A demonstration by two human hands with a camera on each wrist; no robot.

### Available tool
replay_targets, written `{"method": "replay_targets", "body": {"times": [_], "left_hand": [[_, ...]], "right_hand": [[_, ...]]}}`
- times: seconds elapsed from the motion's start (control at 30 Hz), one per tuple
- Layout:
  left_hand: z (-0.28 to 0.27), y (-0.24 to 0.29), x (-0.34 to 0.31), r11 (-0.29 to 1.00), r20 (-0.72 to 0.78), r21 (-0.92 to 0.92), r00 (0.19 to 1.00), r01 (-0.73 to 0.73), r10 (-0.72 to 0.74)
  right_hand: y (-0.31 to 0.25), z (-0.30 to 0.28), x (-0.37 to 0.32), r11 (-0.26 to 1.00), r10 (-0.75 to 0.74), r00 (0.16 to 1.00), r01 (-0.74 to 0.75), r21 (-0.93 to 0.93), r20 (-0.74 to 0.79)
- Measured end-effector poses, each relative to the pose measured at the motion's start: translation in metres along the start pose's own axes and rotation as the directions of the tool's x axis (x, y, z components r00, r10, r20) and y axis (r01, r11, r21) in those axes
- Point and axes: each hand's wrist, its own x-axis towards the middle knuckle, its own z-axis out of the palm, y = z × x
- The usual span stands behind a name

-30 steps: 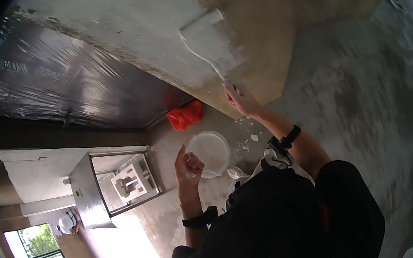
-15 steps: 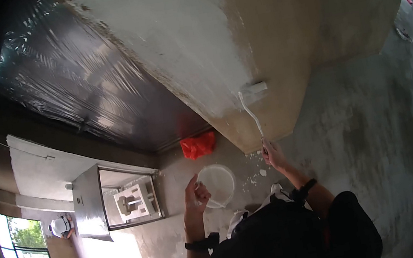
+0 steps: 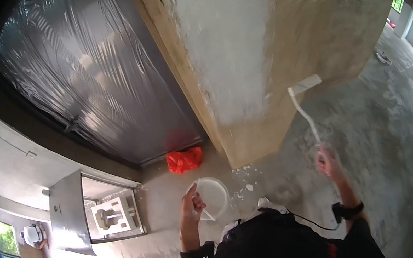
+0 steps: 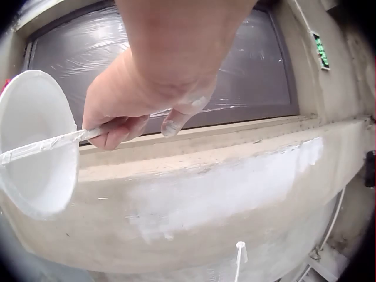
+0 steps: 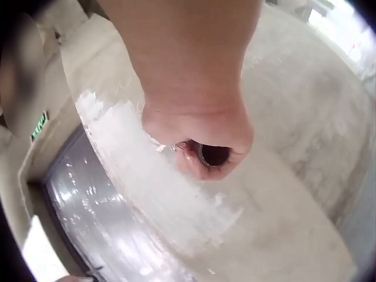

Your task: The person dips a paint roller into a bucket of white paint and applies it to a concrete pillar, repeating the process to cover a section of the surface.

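Note:
In the head view my right hand (image 3: 329, 162) grips the handle of a paint roller (image 3: 306, 85), with its white head up and its bent frame coated white. The roller overlaps the lower right edge of the wall (image 3: 251, 146), which bears a wide white painted band (image 3: 229, 46). The right wrist view shows my right fingers (image 5: 202, 170) curled round the dark handle end (image 5: 214, 154). My left hand (image 4: 150, 97) holds a thin white-coated stick (image 4: 44, 145) that crosses the mouth of a white bucket (image 4: 38, 194). White smears mark the left thumb.
A red plastic bag (image 3: 184, 160) lies at the foot of the plastic-covered panel (image 3: 106, 90). White spatters (image 3: 249, 187) dot the concrete floor. To the left stand a metal door (image 3: 70, 214) and a crouching person in a white top (image 3: 33, 235).
My right hand and the roller have come off the painted band, down and to the right. The view has tilted and turned, showing more wall. My left hand still holds the stick.

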Motion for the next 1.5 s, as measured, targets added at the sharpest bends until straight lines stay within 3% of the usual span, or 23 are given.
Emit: {"method": "replay_targets", "body": {"times": [0.07,0.13,0.23,0.37,0.43,0.5,0.67,0.73,0.93,1.13,1.23,1.4,1.5], "left_hand": [[-0.011,0.006,0.005,1.0,0.019,-0.012,1.0,0.004,-0.004],[-0.01,0.002,0.007,0.999,0.059,-0.035,0.998,0.03,-0.028],[-0.004,0.007,0.0,0.999,0.04,0.025,0.999,-0.022,0.021],[-0.007,0.013,-0.01,0.999,0.097,0.022,0.995,-0.037,0.035],[-0.004,0.015,-0.015,0.997,0.065,0.013,0.995,-0.073,0.072],[-0.007,0.014,-0.017,0.995,0.11,-0.027,0.989,-0.097,0.099],[-0.008,0.01,-0.027,0.984,0.196,-0.095,0.967,-0.148,0.164],[-0.01,0.008,-0.03,0.985,0.162,-0.115,0.976,-0.127,0.145],[-0.014,0.002,-0.029,0.984,0.208,-0.096,0.964,-0.149,0.166],[-0.016,0.001,-0.028,0.975,0.141,-0.14,0.972,-0.17,0.189],[-0.018,-0.002,-0.025,0.975,0.108,-0.134,0.976,-0.177,0.192],[-0.021,0.002,-0.028,0.964,0.113,-0.167,0.967,-0.208,0.228],[-0.022,0.002,-0.031,0.957,0.115,-0.178,0.961,-0.227,0.25]], "right_hand": [[-0.001,-0.028,-0.044,0.99,0.014,0.983,-0.039,-0.132,-0.185],[-0.04,-0.03,-0.102,0.99,0.131,0.942,-0.138,-0.001,-0.31],[-0.092,-0.021,-0.151,0.993,0.098,0.909,-0.116,-0.02,-0.406],[-0.128,0.024,-0.13,0.997,0.056,0.848,-0.077,-0.017,-0.526],[-0.146,0.041,-0.106,0.999,0.032,0.903,-0.015,0.044,-0.428],[-0.156,0.056,-0.071,0.986,-0.091,0.927,0.134,0.096,-0.363],[-0.188,0.079,0.018,0.922,-0.349,0.899,0.38,0.071,-0.266],[-0.206,0.088,0.049,0.894,-0.415,0.877,0.443,0.071,-0.241],[-0.281,0.098,0.104,0.885,-0.43,0.891,0.448,0.129,-0.147],[-0.317,0.098,0.142,0.851,-0.521,0.846,0.525,-0.002,-0.113],[-0.304,0.102,0.162,0.868,-0.491,0.867,0.495,0.037,-0.09],[-0.248,0.126,0.18,0.86,-0.441,0.896,0.405,0.31,0.056],[-0.21,0.131,0.188,0.853,-0.423,0.901,0.36,0.379,0.096]]}}
